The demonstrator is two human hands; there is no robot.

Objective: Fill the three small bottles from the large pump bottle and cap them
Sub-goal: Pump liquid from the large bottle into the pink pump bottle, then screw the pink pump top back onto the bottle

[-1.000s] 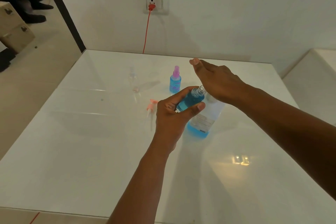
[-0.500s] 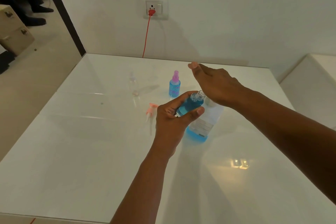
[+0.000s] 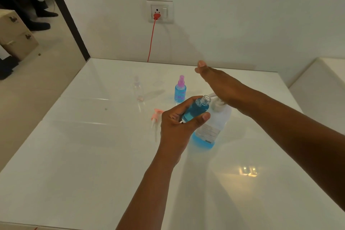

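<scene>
Bottle (image 3: 196, 109) pinched in left hand (image 3: 177, 127) fingers; right hand (image 3: 222, 86) flat on pump (image 3: 217, 103).

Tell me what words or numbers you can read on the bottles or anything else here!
None can be read.
Large pump bottle: its white label has lines of print, too blurred to read.
Capped small bottle: purple marks on its front, too small to read.
Small bottle held in the left hand: no lettering shows.
Wall socket: no lettering shows.

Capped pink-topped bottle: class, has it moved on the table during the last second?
No. The capped bottle keeps its spacing from the loose pink pump and the wall socket; only the camera view tilted.
</scene>
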